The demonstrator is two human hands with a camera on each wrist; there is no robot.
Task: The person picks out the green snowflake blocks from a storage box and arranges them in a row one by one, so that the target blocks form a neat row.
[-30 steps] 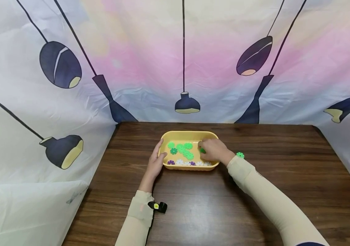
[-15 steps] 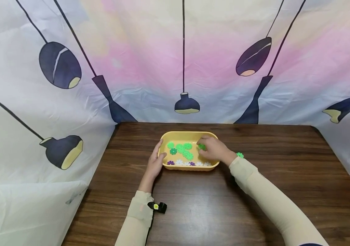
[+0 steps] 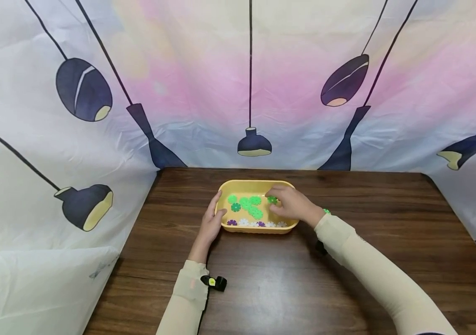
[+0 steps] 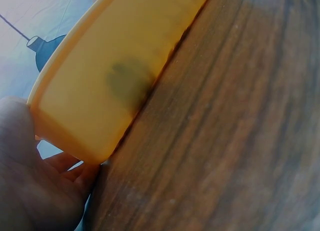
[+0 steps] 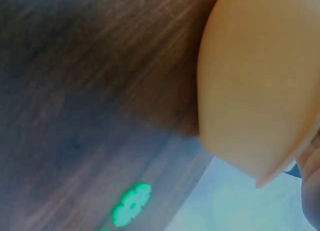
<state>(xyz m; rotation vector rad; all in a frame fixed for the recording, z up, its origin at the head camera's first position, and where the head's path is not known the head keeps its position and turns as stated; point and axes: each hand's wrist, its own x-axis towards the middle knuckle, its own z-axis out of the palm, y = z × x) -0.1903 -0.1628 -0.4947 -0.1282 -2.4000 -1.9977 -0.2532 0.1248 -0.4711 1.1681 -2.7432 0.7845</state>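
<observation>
A yellow plastic tray [image 3: 259, 230] sits on the wooden table in the head view. My left hand [image 3: 210, 221] grips its left end, thumb at the rim and fingers along the outer side; the left wrist view shows this hand [image 4: 37, 181] at the tray's corner. Over the tray's right part, my right hand [image 3: 290, 204] reaches in with thumb and fingers apart around a green flower-shaped plastic piece [image 3: 272, 199]. Several light green pieces [image 3: 246, 203] and a darker green one [image 3: 235, 207] lie mid-tray. White pieces [image 3: 243, 222] and purple pieces [image 3: 231, 223] line the near wall.
Right of the tray, another green piece [image 5: 132, 204] lies on the table [image 3: 388, 242], mostly hidden by the right forearm in the head view. Black wrist straps [image 3: 214, 282] sit on the sleeves. Behind the table hangs a cloth [image 3: 296, 83] printed with lamps.
My right hand has shifted slightly left and its thumb and fingers have parted, so more of the green piece between them shows. My left hand stays on the tray.
</observation>
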